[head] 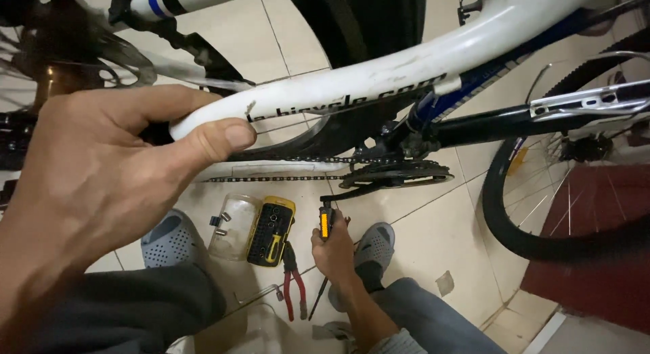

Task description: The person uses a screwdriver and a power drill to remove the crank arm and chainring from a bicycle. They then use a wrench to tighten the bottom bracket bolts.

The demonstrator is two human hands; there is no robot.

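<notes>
My left hand [95, 185] fills the left of the view and is wrapped around a white tube of the bicycle frame [406, 66], thumb on top. Lower down, my right hand [333, 251] grips a black pedal [325, 222] with an orange reflector at the end of the crank arm. Above it are the chainring [399, 174] and the chain [271, 179], which runs to the left under the frame tube.
On the tiled floor lie a yellow and black bit set case [272, 231] with its clear lid [233, 225], red-handled pliers [294, 293] and a screwdriver [317, 303]. Grey clogs [169, 242] are on my feet. A tyred wheel [535, 218] and a dark red mat [596, 266] are at right.
</notes>
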